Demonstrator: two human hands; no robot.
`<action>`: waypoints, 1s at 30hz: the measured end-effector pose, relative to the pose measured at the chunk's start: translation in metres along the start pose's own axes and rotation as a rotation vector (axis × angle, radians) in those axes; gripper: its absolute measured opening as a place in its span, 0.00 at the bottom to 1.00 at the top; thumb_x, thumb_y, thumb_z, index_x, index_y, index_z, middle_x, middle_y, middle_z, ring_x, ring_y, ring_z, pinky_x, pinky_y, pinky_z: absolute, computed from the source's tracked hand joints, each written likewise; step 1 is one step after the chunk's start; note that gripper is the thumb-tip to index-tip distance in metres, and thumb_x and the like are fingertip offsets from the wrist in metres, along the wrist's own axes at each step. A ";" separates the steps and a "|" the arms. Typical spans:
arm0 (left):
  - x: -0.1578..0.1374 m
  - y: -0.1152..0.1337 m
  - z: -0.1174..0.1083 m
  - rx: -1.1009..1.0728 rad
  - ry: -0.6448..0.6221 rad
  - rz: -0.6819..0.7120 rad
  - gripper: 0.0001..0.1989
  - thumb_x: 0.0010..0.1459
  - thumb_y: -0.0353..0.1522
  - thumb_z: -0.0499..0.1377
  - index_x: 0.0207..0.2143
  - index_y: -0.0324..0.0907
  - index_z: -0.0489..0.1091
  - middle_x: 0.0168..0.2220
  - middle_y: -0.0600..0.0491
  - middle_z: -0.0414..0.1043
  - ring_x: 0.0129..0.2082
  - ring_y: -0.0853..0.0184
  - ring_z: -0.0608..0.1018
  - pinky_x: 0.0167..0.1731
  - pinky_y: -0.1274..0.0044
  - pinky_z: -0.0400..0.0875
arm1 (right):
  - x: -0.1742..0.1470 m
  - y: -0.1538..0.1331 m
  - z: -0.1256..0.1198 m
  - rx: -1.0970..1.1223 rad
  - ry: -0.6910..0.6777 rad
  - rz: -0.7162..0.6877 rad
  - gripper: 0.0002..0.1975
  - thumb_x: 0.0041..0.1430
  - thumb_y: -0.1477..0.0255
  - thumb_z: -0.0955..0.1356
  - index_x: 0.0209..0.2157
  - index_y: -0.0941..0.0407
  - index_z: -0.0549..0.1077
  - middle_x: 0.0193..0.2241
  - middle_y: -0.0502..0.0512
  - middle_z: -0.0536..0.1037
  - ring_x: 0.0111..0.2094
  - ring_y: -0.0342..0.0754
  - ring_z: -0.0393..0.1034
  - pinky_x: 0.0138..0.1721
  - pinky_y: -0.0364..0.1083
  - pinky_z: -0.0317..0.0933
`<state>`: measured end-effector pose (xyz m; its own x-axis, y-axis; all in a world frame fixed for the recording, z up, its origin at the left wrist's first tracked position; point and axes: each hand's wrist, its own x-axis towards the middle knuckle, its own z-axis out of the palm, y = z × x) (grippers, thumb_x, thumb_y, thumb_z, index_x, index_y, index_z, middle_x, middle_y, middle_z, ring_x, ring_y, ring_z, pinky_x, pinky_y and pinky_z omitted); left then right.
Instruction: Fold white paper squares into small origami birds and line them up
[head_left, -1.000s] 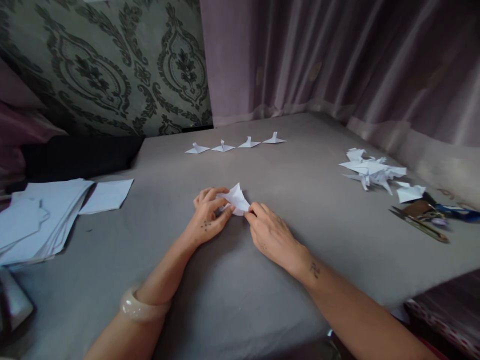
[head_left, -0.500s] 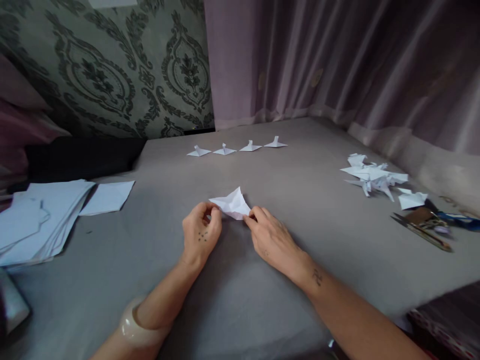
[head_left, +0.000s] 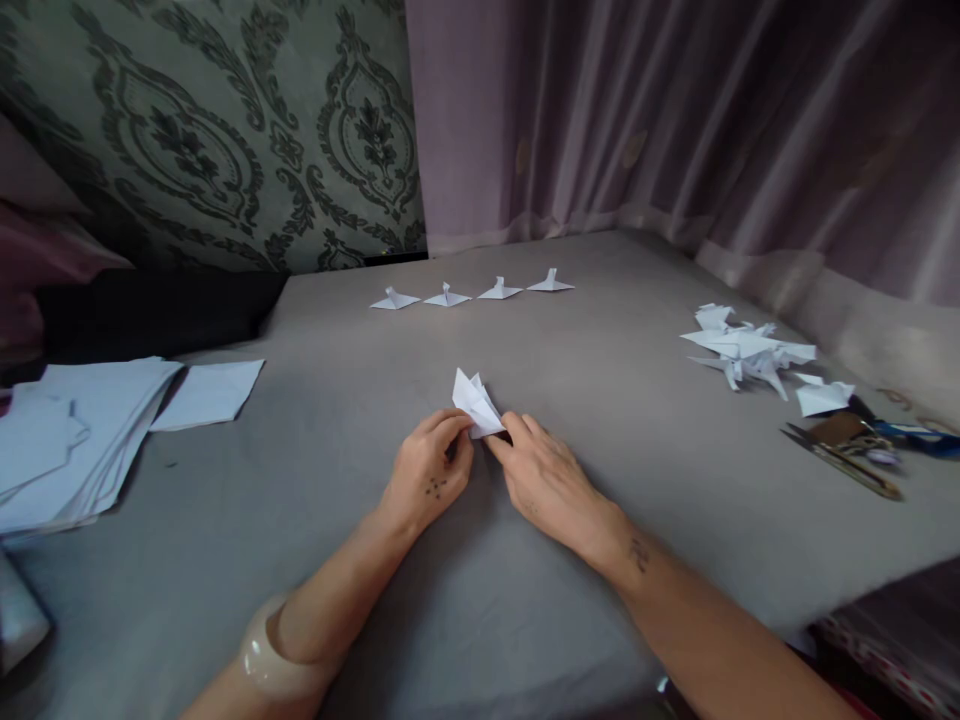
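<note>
A small piece of folded white paper (head_left: 477, 405) is between my two hands over the middle of the grey-covered table. Its upper edge rises in several pointed flaps. My left hand (head_left: 433, 468) pinches the lower left of the paper between thumb and forefinger. At the lower right edge, my right hand (head_left: 551, 470) grips it with thumb below and fingers on top. The fingertips partly hide the paper's lower corners.
A row of several folded paper figures (head_left: 500, 289) stands at the back. Far right, more paper figures (head_left: 750, 348) lie heaped near scissors (head_left: 844, 462) and a brown item (head_left: 838, 432). Stacked white sheets (head_left: 142, 400) and a smaller paper stack (head_left: 210, 393) lie left, before a black cloth (head_left: 150, 310).
My left hand has moved right, toward my right hand. The paper, spread wide before, is now folded together into a narrower, upright shape. My right hand has stayed almost still.
</note>
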<state>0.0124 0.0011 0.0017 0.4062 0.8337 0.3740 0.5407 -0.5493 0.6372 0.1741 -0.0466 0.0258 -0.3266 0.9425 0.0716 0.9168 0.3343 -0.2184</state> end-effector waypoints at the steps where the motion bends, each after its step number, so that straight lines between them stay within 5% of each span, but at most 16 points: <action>1: -0.001 -0.002 0.001 0.015 -0.014 0.017 0.11 0.58 0.26 0.51 0.39 0.41 0.72 0.42 0.48 0.74 0.40 0.65 0.77 0.40 0.74 0.73 | 0.000 0.001 -0.002 0.015 -0.013 0.001 0.18 0.58 0.85 0.58 0.44 0.56 0.70 0.38 0.58 0.68 0.40 0.50 0.62 0.39 0.47 0.60; 13: -0.001 -0.005 -0.003 0.353 -0.233 0.267 0.15 0.60 0.25 0.49 0.44 0.40 0.72 0.40 0.45 0.72 0.41 0.61 0.73 0.41 0.69 0.72 | -0.004 0.018 -0.019 0.165 -0.092 0.005 0.17 0.60 0.82 0.58 0.44 0.55 0.73 0.42 0.57 0.69 0.44 0.47 0.64 0.43 0.45 0.62; 20: 0.002 -0.005 -0.004 0.289 -0.357 0.344 0.17 0.60 0.23 0.47 0.48 0.38 0.69 0.44 0.44 0.70 0.45 0.61 0.70 0.47 0.68 0.69 | -0.005 0.031 -0.024 0.228 -0.116 -0.006 0.18 0.59 0.81 0.59 0.43 0.53 0.75 0.45 0.54 0.73 0.45 0.46 0.67 0.45 0.45 0.61; 30: 0.009 -0.003 -0.007 0.246 -0.403 0.330 0.21 0.59 0.21 0.46 0.50 0.39 0.69 0.45 0.45 0.68 0.45 0.60 0.69 0.46 0.69 0.69 | 0.001 0.046 -0.026 0.326 -0.069 0.283 0.15 0.60 0.75 0.60 0.40 0.52 0.76 0.41 0.51 0.78 0.40 0.46 0.72 0.41 0.43 0.62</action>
<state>0.0088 0.0103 0.0078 0.8050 0.5549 0.2099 0.4733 -0.8140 0.3367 0.2222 -0.0296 0.0413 -0.0973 0.9904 -0.0984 0.8557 0.0327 -0.5164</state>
